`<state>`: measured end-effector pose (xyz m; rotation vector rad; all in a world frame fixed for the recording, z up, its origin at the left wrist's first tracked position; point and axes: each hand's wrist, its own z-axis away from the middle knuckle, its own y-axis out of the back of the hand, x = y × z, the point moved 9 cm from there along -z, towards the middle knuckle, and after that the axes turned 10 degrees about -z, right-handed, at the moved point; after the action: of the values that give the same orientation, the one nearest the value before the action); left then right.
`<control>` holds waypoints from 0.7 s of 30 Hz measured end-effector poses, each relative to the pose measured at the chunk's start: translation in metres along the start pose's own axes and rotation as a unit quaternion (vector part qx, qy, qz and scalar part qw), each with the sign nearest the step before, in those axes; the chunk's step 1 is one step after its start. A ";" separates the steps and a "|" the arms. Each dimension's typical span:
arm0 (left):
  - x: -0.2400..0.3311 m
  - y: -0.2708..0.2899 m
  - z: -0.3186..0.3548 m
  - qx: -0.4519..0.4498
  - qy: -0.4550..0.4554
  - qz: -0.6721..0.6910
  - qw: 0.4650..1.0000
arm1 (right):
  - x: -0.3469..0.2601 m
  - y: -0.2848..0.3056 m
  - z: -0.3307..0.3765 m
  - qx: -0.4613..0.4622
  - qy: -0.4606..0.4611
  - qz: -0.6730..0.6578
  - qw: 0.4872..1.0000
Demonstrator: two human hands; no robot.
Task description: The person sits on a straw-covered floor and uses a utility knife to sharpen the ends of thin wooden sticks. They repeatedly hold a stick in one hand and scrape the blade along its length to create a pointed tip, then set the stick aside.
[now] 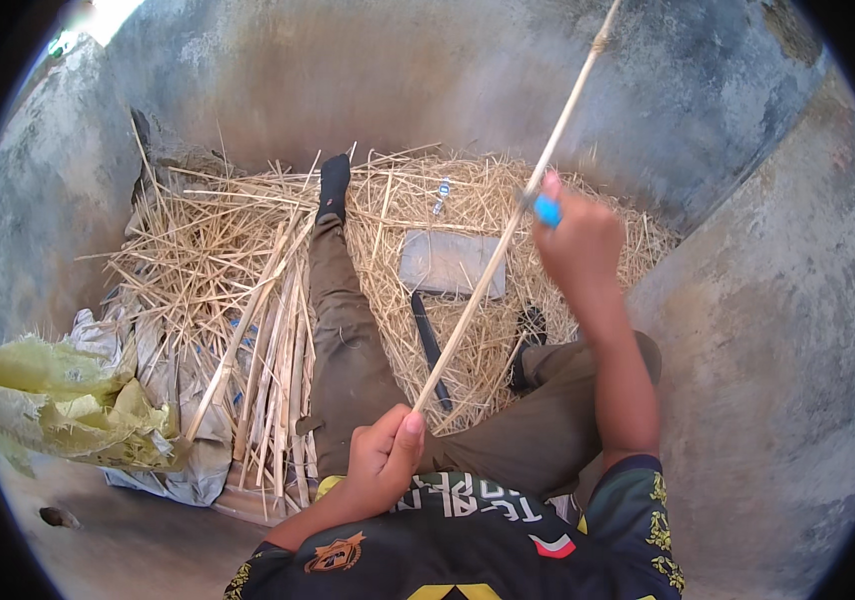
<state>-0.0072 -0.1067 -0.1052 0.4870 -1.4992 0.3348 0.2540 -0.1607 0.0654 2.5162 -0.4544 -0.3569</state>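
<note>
My left hand (pixel 386 460) is closed round the lower end of a long pale cane stick (pixel 480 285), close to my lap. The stick slants up and to the right, past the top of the picture, with a darker node near its upper part. In my closed right hand (pixel 588 240) is a small knife with a bright blue handle (pixel 547 210). Its short dark blade lies against the stick about halfway up, though the fist hides part of the handle.
Between my legs lie a grey slab (pixel 433 262), a long black blade-like strip (pixel 428 345) and a wristwatch (pixel 442 194) on straw shavings (pixel 508 330). Split sticks (pixel 273 400) are piled left of my outstretched leg, near a yellow sack (pixel 68 400). Concrete walls (pixel 398 90) surround me.
</note>
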 end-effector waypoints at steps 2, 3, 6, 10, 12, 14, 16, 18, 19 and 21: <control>0.000 -0.005 -0.006 -0.013 0.019 0.059 0.998 | -0.030 -0.009 0.025 -0.038 0.045 -0.024 0.998; 0.001 -0.008 -0.008 -0.027 0.027 0.085 0.996 | -0.042 -0.009 0.033 -0.042 0.060 -0.025 0.997; 0.001 -0.021 -0.008 -0.046 0.041 0.154 0.986 | -0.052 -0.013 0.043 -0.053 0.083 -0.057 0.993; -0.012 -0.024 -0.006 -0.047 0.089 0.176 0.979 | -0.021 -0.041 0.026 -0.088 0.069 -0.047 0.993; -0.021 -0.037 0.011 -0.078 0.094 0.113 0.986 | 0.061 -0.062 0.002 -0.113 -0.163 0.084 0.976; -0.032 -0.031 0.021 -0.077 0.083 -0.003 0.994 | 0.110 -0.025 -0.035 -0.098 -0.302 0.016 0.948; -0.024 -0.026 0.016 -0.062 0.073 0.013 0.995 | 0.134 -0.016 -0.040 -0.064 -0.274 0.086 0.956; -0.021 -0.020 0.014 -0.029 0.059 0.009 0.998 | 0.119 -0.021 -0.041 -0.079 -0.255 0.095 0.959; -0.019 -0.020 0.009 -0.012 0.045 -0.006 0.999 | 0.111 -0.023 -0.032 -0.104 -0.253 0.075 0.959; -0.010 -0.016 -0.001 0.024 0.014 -0.064 0.998 | 0.076 -0.029 -0.011 -0.145 -0.193 0.063 0.968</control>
<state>0.0014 -0.1190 -0.1172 0.6109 -1.4281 0.2773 0.3341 -0.1622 0.0458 2.1215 -0.6556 -0.8093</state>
